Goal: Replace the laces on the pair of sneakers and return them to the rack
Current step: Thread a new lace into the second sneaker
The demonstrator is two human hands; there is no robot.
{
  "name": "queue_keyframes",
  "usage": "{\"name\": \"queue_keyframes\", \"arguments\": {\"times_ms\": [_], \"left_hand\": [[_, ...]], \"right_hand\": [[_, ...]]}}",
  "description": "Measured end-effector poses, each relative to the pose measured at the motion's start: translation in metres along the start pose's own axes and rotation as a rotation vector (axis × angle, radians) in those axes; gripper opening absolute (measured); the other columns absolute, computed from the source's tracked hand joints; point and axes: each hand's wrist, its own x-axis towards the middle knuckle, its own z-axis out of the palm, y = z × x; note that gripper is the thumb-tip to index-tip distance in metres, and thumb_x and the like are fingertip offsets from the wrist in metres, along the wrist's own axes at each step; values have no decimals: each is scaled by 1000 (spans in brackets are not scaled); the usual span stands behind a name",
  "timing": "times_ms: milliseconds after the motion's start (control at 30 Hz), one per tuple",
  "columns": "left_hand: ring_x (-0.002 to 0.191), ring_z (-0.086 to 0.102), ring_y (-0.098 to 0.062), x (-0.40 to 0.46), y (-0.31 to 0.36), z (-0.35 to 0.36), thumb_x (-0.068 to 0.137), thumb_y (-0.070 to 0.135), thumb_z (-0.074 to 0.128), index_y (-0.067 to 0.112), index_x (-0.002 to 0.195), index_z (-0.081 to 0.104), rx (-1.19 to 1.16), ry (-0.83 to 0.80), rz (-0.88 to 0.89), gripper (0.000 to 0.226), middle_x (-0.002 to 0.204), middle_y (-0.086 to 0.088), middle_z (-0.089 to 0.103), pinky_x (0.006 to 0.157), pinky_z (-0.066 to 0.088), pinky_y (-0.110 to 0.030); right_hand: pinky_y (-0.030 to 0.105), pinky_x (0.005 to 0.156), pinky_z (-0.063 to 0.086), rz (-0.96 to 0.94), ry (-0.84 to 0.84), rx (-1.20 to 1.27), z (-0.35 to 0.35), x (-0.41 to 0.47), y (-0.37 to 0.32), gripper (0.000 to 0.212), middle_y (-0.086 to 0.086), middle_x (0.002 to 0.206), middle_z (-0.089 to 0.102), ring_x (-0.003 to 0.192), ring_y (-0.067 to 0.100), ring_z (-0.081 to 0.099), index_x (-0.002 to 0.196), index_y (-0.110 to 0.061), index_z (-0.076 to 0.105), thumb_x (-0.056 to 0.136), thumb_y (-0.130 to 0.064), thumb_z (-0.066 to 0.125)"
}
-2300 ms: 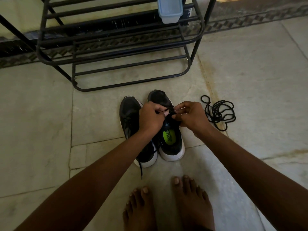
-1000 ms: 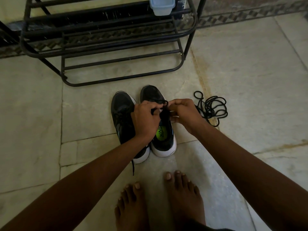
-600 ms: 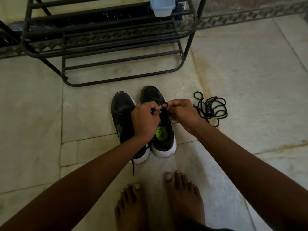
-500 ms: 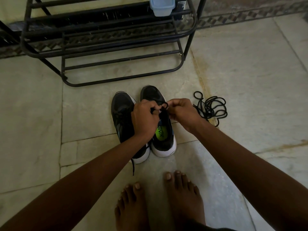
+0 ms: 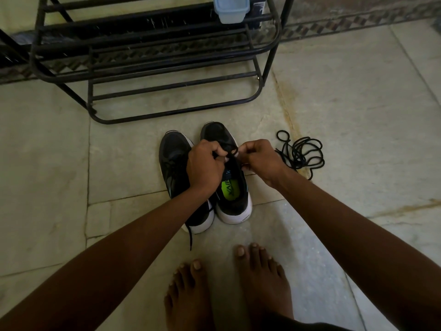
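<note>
Black lace [image 5: 229,149] is pinched over the right sneaker [image 5: 232,187] by the left hand [image 5: 204,163] and right hand [image 5: 259,158], fingers curled; a pale blue tub [image 5: 230,8], contents unseen, is kept on the rack [image 5: 152,56].

Dark lettering runs lengthwise along the bright green insole patch [image 5: 230,189] inside the right sneaker [image 5: 235,199], but it is too small and blurred to read with certainty. A small pale mark sits on the tongue label [image 5: 228,173] just above that patch, and it is likewise illegible.
</note>
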Motion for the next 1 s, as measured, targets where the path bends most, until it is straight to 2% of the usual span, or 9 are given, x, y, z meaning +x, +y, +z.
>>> {"name": "queue_keyframes", "arguments": {"times_ms": [300,467,600,667,733,800,867,933,1000], "left_hand": [[70,60,-4,-2,0,-9,82,9,82,24,77,69,27,-64,-4,20,93,4,68,63,44,-12],[68,59,-5,-4,-1,-11,82,15,84,22,75,69,51,-58,-13,17,88,7,64,62,43,-10],[70,59,-6,-4,-1,-10,81,15,84,22,77,68,56,-48,-7,18,89,4,63,65,50,-17],[70,58,-6,-4,0,-10,81,14,84,22,75,65,62,-44,-10,22,89,3,61,64,46,-13],[70,58,-7,-4,1,-9,80,13,85,23,73,60,61,-28,-13,28,90,1,59,65,48,-15],[71,58,-10,-6,3,-9,77,13,87,23,71,57,53,-9,-23,32,90,0,56,68,53,-23],[72,53,-8,-6,4,-10,75,14,87,21,70,55,81,3,-30,32,88,-1,53,68,46,-15],[71,47,-6,-5,4,-11,75,16,86,18,70,53,116,-3,-45,33,87,-1,52,65,38,-10],[71,45,-5,-4,4,-11,75,17,85,17,73,53,135,-9,-50,32,87,-1,52,64,35,-9]], "right_hand": [[38,78,60,-131,79,-55,6,-5,0,18,12,87,65,84,22,66,88,-7,62,99,2,52],[47,96,57,-132,124,515,-6,-11,-13,25,25,100,68,104,35,69,87,-10,50,102,5,38],[48,76,59,-103,5,804,-25,-12,-34,22,13,72,52,64,28,58,90,-10,47,104,2,34],[35,57,44,-71,-38,595,-31,-8,-37,18,6,65,41,53,18,38,89,-10,49,98,2,40],[29,53,38,-125,-45,55,-34,-6,-35,2,1,60,41,50,14,37,96,-11,55,95,-10,54],[24,58,40,-216,-63,-531,-34,-4,-33,31,-4,65,53,54,6,49,119,-19,59,93,-33,71],[23,69,38,-253,-139,-851,-28,-3,-36,51,-2,90,64,77,6,55,134,-19,58,90,-40,75],[25,74,37,-289,-165,-1023,-25,-1,-40,35,6,106,68,88,13,55,120,-14,70,90,-32,76],[29,71,43,-332,-145,-1083,-23,-3,-46,15,9,99,70,86,20,63,101,-10,75,92,-21,72]]}}
